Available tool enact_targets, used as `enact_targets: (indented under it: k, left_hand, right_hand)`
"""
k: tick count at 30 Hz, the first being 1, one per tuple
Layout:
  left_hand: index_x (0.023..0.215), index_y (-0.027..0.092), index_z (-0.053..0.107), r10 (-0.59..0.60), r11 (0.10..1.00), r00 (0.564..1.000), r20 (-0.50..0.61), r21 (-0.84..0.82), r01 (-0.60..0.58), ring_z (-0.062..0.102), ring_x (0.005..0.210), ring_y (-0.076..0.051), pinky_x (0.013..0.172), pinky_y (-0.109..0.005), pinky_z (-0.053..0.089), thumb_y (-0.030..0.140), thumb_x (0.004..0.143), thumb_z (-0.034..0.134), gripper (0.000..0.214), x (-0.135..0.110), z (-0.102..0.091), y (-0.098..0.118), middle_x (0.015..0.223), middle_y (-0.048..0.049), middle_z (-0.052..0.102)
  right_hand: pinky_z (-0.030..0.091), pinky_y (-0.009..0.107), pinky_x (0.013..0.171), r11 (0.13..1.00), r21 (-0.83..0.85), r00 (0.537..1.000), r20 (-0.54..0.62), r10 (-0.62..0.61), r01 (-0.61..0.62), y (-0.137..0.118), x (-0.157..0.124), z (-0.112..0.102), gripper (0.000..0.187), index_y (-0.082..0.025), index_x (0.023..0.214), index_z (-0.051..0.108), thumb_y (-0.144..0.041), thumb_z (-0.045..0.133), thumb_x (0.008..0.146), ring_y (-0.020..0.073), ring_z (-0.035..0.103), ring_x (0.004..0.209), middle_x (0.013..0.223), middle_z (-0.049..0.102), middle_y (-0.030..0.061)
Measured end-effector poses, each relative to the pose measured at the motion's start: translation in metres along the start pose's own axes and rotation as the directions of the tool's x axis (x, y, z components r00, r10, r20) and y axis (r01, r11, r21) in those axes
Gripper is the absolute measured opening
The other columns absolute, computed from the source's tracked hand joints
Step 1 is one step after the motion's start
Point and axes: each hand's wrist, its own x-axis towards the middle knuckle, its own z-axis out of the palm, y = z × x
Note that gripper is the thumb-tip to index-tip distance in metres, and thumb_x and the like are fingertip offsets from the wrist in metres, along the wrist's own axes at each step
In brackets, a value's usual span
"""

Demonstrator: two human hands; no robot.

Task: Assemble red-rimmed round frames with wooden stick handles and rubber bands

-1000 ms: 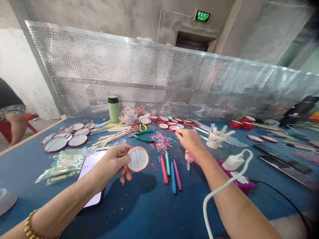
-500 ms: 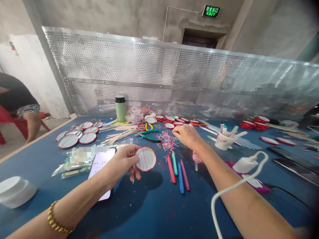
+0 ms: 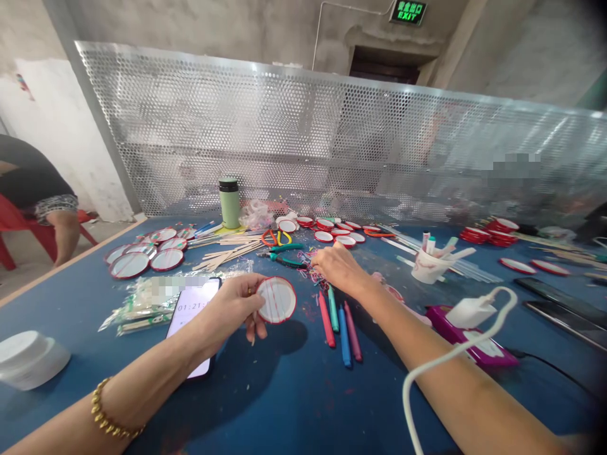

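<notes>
My left hand (image 3: 237,303) is closed on the edge of a red-rimmed round disc (image 3: 279,300), its pale face towards me with faint lines across it. The disc is held above the blue table. My right hand (image 3: 341,268) reaches down into a pile of small pink and purple strands (image 3: 313,276), fingers bent together. Whatever is between those fingertips is hidden. Just in front of the pile lie several wax-like sticks, among them a red stick (image 3: 326,319) and a blue stick (image 3: 345,338). Teal-handled pliers (image 3: 287,260) lie beside the pile.
More red-rimmed discs (image 3: 129,265) lie at left, back and right. A lit phone (image 3: 196,303) is beside my left forearm. Wooden sticks (image 3: 227,254), a green bottle (image 3: 229,205) and a cup of pens (image 3: 427,268) stand around. A white cable (image 3: 427,373) loops over my right forearm.
My right hand has moved down and left, from above the far edge of the strand pile into it. My left hand still holds the disc in about the same place.
</notes>
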Motion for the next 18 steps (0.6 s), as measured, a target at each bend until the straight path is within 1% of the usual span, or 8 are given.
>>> enact_targets:
  k: [3, 7, 13, 18]
  left_hand:
    - [0.097, 0.01, 0.058, 0.004, 1.0, 1.0, 0.001, 0.003, -0.004, 0.061, 0.044, -0.014, 0.035, -0.019, 0.045, 0.022, 0.071, 0.058, 0.029, -0.001, 0.0, 0.002, 0.058, -0.0004, 0.062]
    - [0.1, 0.01, 0.059, 0.003, 1.0, 1.0, 0.0, -0.009, -0.003, 0.061, 0.044, -0.014, 0.036, -0.02, 0.045, 0.022, 0.071, 0.057, 0.032, -0.001, 0.0, 0.003, 0.057, 0.0, 0.061]
    - [0.102, 0.01, 0.06, 0.019, 1.0, 1.0, -0.005, -0.022, -0.019, 0.06, 0.042, -0.014, 0.036, -0.02, 0.045, 0.017, 0.069, 0.055, 0.035, -0.002, 0.001, 0.004, 0.055, 0.001, 0.06]
    - [0.104, 0.009, 0.06, 0.0, 1.0, 1.0, -0.001, -0.028, 0.0, 0.059, 0.04, -0.014, 0.035, -0.019, 0.044, 0.016, 0.069, 0.055, 0.036, -0.003, 0.001, 0.004, 0.055, 0.0011, 0.061]
  right_hand:
    - [0.027, 0.033, 0.072, 0.999, -0.029, 1.0, 0.012, -0.018, 0.019, 0.002, 0.003, 0.011, 0.027, -0.016, 0.069, 0.069, -0.01, 0.052, 0.09, 0.0181, 0.059, 0.075, 0.074, 0.071, 0.0076]
    - [0.027, 0.033, 0.074, 0.999, -0.033, 0.999, 0.009, -0.035, 0.035, 0.005, 0.003, 0.02, 0.022, -0.018, 0.074, 0.069, -0.015, 0.055, 0.091, 0.0207, 0.059, 0.085, 0.082, 0.071, 0.0068]
    - [0.03, 0.03, 0.073, 0.999, -0.023, 0.999, -0.023, 0.024, -0.024, 0.006, -0.001, 0.014, 0.019, -0.016, 0.079, 0.068, -0.011, 0.053, 0.09, 0.0185, 0.062, 0.083, 0.088, 0.071, 0.0074]
    - [0.032, 0.028, 0.067, 0.993, 0.005, 0.992, -0.036, 0.121, -0.121, 0.013, -0.005, 0.005, 0.021, -0.016, 0.087, 0.069, -0.016, 0.049, 0.094, 0.0181, 0.064, 0.077, 0.085, 0.072, 0.0076]
